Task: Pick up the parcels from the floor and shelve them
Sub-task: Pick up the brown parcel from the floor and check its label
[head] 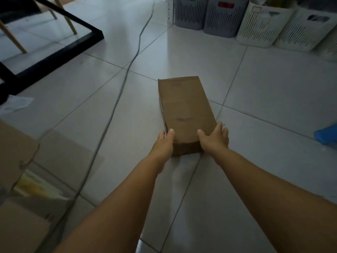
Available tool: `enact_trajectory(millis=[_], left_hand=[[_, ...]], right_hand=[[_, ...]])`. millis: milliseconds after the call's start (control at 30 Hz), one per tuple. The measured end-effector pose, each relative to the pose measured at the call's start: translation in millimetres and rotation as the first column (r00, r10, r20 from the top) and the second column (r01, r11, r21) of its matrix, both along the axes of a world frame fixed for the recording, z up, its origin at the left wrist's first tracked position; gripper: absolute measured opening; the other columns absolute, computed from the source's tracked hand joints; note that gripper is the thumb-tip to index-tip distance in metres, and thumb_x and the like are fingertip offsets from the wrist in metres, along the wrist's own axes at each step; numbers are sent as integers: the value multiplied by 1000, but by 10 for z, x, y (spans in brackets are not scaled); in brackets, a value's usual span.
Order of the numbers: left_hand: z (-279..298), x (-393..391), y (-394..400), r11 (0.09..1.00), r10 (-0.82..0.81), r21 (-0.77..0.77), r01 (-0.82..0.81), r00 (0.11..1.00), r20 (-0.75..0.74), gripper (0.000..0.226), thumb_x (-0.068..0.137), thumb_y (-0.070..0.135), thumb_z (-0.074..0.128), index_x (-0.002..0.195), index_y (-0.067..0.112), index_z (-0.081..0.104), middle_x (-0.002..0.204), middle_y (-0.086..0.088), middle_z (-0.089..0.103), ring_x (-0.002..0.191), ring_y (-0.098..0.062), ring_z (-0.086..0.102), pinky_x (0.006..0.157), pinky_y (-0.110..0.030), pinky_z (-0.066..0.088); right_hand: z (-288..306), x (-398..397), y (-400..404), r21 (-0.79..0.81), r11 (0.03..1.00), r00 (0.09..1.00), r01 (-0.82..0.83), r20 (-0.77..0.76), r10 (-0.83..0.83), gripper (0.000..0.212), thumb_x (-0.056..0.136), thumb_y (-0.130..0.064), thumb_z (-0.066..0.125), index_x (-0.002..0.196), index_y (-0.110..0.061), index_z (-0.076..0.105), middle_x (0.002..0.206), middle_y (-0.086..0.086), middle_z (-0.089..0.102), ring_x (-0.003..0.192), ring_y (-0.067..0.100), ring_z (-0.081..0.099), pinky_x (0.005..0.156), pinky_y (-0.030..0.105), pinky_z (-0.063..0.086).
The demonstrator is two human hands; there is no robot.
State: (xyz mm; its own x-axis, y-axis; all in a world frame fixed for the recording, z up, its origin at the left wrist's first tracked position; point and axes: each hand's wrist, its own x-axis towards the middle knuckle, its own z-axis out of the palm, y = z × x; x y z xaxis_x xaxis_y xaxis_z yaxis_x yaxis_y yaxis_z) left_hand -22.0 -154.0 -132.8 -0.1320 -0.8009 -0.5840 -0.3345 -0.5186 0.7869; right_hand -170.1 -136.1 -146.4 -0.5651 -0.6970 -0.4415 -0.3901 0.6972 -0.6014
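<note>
A long brown cardboard parcel (184, 108) lies on the white tiled floor, its length running away from me. My left hand (164, 143) clasps the near left corner, thumb on top and fingers down the side. My right hand (215, 138) clasps the near right corner the same way. Both arms reach straight forward to it. Whether the parcel is lifted off the tiles I cannot tell.
A grey cable (116, 105) runs across the floor left of the parcel. A black table frame (60, 52) stands at the far left. Slotted plastic baskets (259, 24) line the back right. Cardboard boxes (16, 154) sit at the near left, something blue (326, 136) at the right edge.
</note>
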Motion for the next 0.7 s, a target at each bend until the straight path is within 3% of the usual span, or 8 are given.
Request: enact_trajectory(millis=[167, 333, 500, 633, 700], left_hand=[[-171, 20, -32, 999, -33, -2, 33, 999, -34, 61, 103, 47, 29, 156, 16, 25, 161, -5, 28, 146, -24, 30, 118, -42, 27], [-213, 191, 14, 999, 14, 46, -15, 1000, 17, 59, 104, 47, 24, 148, 12, 43, 151, -9, 46, 136, -25, 44, 102, -32, 34], [-262, 483, 128, 992, -26, 128, 15, 996, 81, 46, 105, 34, 26, 125, 14, 63, 119, -15, 68, 108, -24, 59, 89, -34, 37], [-341, 605, 277, 985, -27, 174, 15, 997, 67, 32, 98, 12, 43, 119, 20, 66, 120, -3, 62, 112, -22, 51, 94, -40, 42], [-341, 590, 340, 981, 13, 193, -19, 999, 31, 17, 98, 14, 51, 105, 22, 64, 105, 2, 61, 104, -22, 48, 92, -43, 41]], right_hand=[[-164, -36, -21, 63, 991, 991, -119, -54, 123, 88, 96, -51, 45, 157, -11, -3, 167, 9, -3, 152, 28, -1, 121, 47, 12], [-136, 26, 168, 189, 975, 978, -115, -150, 144, 87, 92, -61, 42, 156, -12, 10, 160, 15, 14, 142, 38, 22, 112, 49, 27], [-187, 106, 390, 231, 966, 944, -116, -277, 180, 76, 91, -64, 39, 144, -9, 33, 145, 17, 28, 126, 38, 38, 104, 46, 33], [-144, 196, 378, 200, 980, 981, -18, -185, 56, 84, 88, -64, 45, 145, -4, 30, 148, 17, 28, 131, 38, 34, 106, 48, 31], [-134, 246, 382, 198, 980, 992, 13, -123, 11, 90, 86, -66, 48, 147, -3, 28, 151, 18, 28, 136, 38, 31, 109, 50, 31]])
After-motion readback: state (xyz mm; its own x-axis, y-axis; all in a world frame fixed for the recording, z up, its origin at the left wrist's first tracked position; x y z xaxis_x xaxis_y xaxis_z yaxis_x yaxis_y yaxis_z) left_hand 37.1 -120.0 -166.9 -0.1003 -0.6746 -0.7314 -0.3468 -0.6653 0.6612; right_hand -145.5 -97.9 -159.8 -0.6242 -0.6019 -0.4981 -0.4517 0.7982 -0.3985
